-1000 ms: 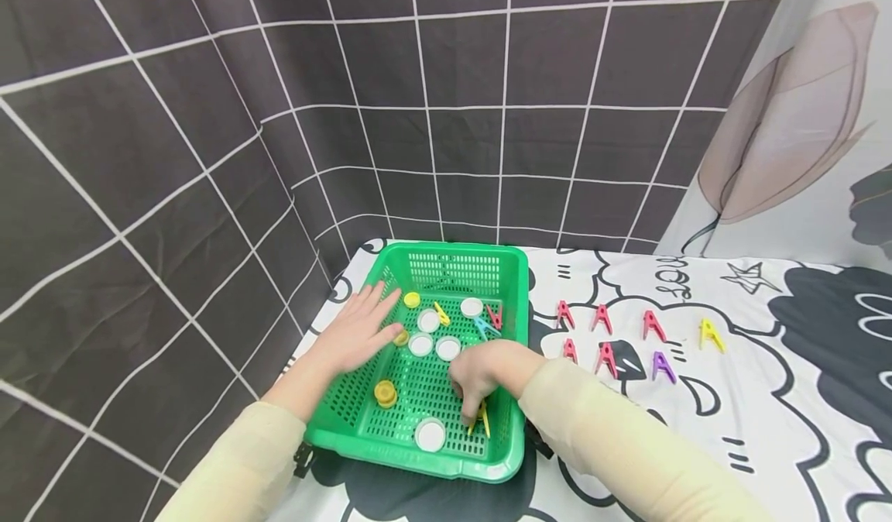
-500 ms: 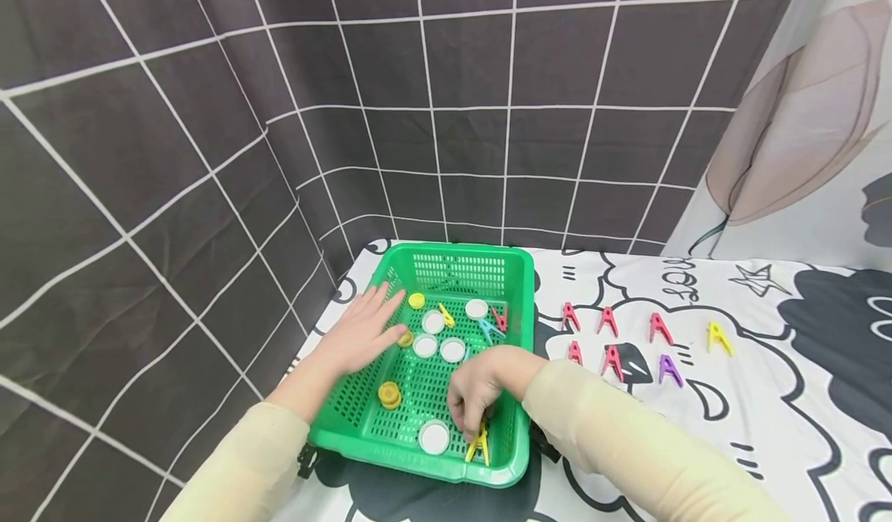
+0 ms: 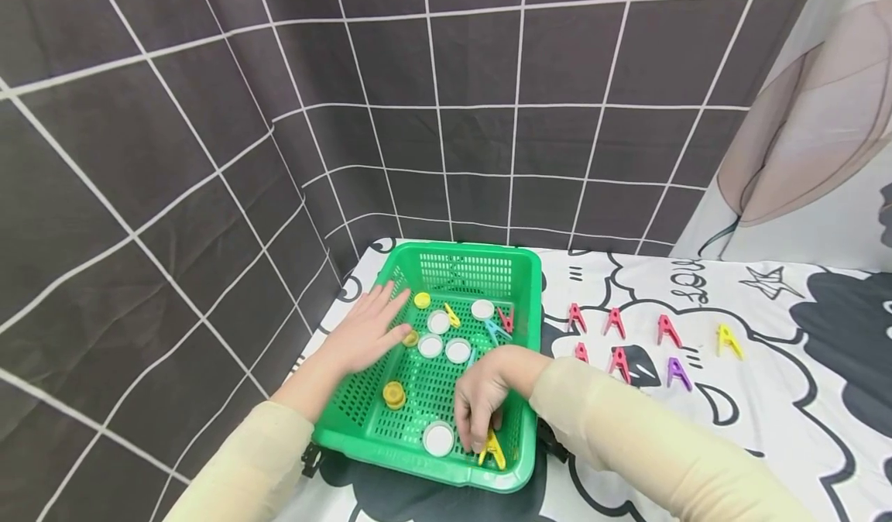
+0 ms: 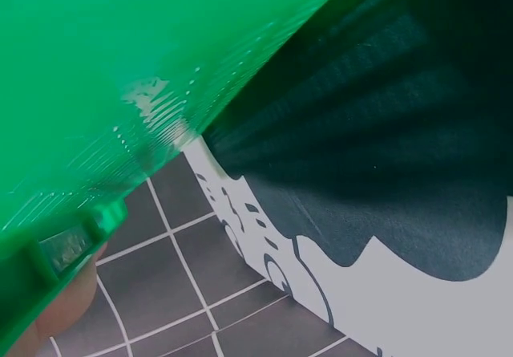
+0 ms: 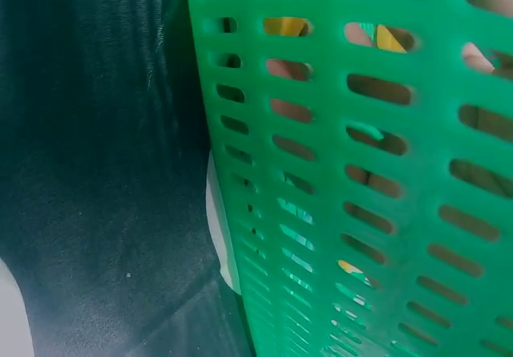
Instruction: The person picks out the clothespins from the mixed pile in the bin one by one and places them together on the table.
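My left hand [image 3: 365, 334] rests on the left rim of the green basket [image 3: 453, 472] with its fingers stretched out. In the left wrist view, part of that hand shows beside the basket's rim [image 4: 68, 249]. Inside the basket, at the front right corner, my right hand [image 3: 483, 394] points down with curled fingers and pinches a yellow clothespin [image 3: 494, 452]. Through the slots of the basket wall [image 5: 321, 204], the right wrist view shows bits of fingers and yellow plastic. A white round lid [image 3: 438, 438] lies left of the right hand.
More white lids [image 3: 458, 350], yellow caps [image 3: 393, 395], a blue clothespin [image 3: 496, 331], a red one [image 3: 506, 320] and a small yellow one [image 3: 452, 315] lie in the basket. Right of it, several red clothespins [image 3: 667, 331], a purple one [image 3: 678, 374] and a yellow one [image 3: 729, 341] lie on the cloth.
My right hand has shifted toward the basket's front, and the yellow clothespin sits nearer the front wall. The left hand stays on the rim. The head view has turned slightly left.
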### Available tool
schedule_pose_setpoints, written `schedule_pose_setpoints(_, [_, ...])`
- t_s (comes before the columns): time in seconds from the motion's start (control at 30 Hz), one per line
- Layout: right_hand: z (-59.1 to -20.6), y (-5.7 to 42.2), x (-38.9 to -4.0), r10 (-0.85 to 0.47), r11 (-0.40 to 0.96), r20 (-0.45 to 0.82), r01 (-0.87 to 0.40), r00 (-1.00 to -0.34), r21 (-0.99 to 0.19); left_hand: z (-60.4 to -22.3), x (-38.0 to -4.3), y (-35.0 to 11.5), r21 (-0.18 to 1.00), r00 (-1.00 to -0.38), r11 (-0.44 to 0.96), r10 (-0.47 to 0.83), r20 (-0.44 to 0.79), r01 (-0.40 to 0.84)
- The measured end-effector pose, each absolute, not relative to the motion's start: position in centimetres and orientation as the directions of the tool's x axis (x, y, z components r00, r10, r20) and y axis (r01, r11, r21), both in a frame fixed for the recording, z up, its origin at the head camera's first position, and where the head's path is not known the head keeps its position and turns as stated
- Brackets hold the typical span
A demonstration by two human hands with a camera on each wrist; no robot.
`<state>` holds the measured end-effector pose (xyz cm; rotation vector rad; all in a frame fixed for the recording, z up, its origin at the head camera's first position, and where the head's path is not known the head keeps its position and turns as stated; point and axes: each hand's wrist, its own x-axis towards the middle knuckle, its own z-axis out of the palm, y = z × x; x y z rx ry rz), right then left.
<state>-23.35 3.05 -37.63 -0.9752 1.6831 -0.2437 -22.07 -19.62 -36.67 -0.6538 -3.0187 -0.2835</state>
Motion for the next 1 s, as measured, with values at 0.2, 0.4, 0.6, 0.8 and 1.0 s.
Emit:
schedule_pose_setpoints(0.2, [-37.51,3.17,-23.25,-0.706,0.647,-0.709,-0.414,-0.006,-0.640,-36.72,-22.13,-19.61,0.171,-0.909,0.892,0.407,0.092,0.417])
schedule_pose_setpoints(0.4, [-37.40,3.21,-22.99,-0.698,0.650,-0.715,-0.387,0.033,-0.654,-36.70,-22.12,-19.57,0.174,-0.905,0.889,0.414,0.092,0.424])
schedule_pose_setpoints(0.6, [-37.41,3.14,-22.76,-0.693,0.653,-0.718,-0.373,0.057,-0.660,-36.72,-22.11,-19.53,0.166,-0.907,0.892,0.412,0.087,0.421])
schedule_pose_setpoints(0.8, [-37.40,3.10,-22.52,-0.715,0.634,-0.699,-0.388,0.037,-0.669,-36.67,-21.99,-19.46,0.168,-0.910,0.894,0.408,0.072,0.414])
schedule_pose_setpoints(1.0, [-37.14,3.35,-22.91,-0.809,0.535,-0.585,-0.481,-0.056,-0.695,-36.95,-22.17,-19.54,0.169,-0.909,0.893,0.409,0.084,0.418])
